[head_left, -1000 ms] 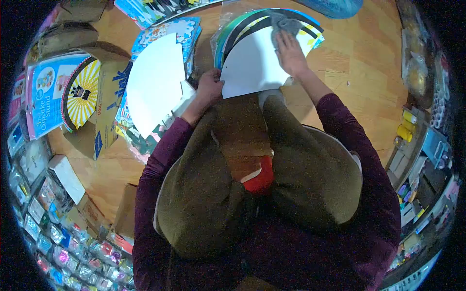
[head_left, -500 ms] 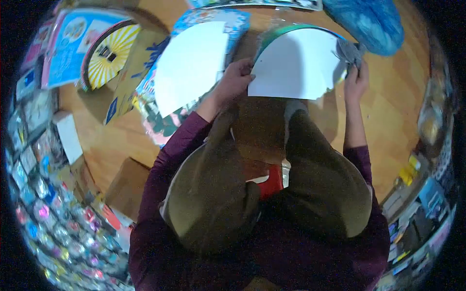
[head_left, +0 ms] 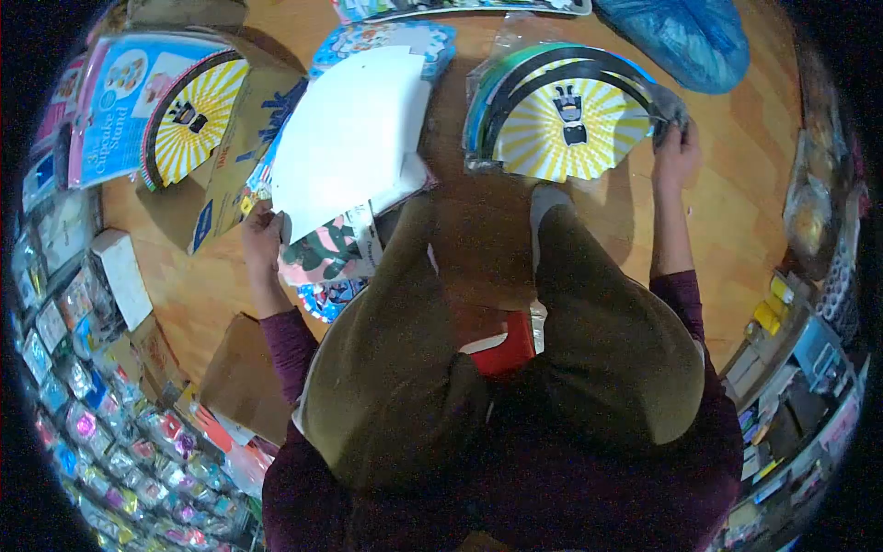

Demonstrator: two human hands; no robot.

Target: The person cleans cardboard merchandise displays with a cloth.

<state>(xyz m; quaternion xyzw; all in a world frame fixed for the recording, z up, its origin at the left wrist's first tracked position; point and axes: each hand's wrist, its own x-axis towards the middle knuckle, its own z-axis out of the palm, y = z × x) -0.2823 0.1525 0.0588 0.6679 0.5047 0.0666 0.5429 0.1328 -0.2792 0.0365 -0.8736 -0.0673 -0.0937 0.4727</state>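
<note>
Floorboards (head_left: 727, 212) of pale wood are filling most of the view, and a person in a maroon top and olive trousers is crouching over them. Shelves (head_left: 101, 405) of small shiny packets are curving along the left edge, and a blue plastic bag (head_left: 681, 32) is lying at the top right. A cardboard box (head_left: 225, 156) is sitting open at the upper left, with a blue cupcake stand package (head_left: 110, 92) and a yellow striped disc (head_left: 193, 115) lying across it.

Nearer the middle, a white card sheet (head_left: 354, 138) is lying on top of a stack of printed cards (head_left: 336, 253), which is spreading out beneath it. To its right, a pile of round card pieces (head_left: 566, 124) in a clear wrapper is lying flat on the floor just ahead of the knees; its top piece is showing yellow rays and a small dark figure.

The left hand (head_left: 262, 235) is reaching to the lower left corner of the white sheet, fingers curled and touching the edge of the stack; whether it is truly gripping is hard to tell. The right hand (head_left: 676, 147) is resting at the right rim of the round pile, fingers closed around a grey cloth (head_left: 667, 106) bunched against that rim. A small red thing (head_left: 501, 345) is peeking out between the legs.
</note>
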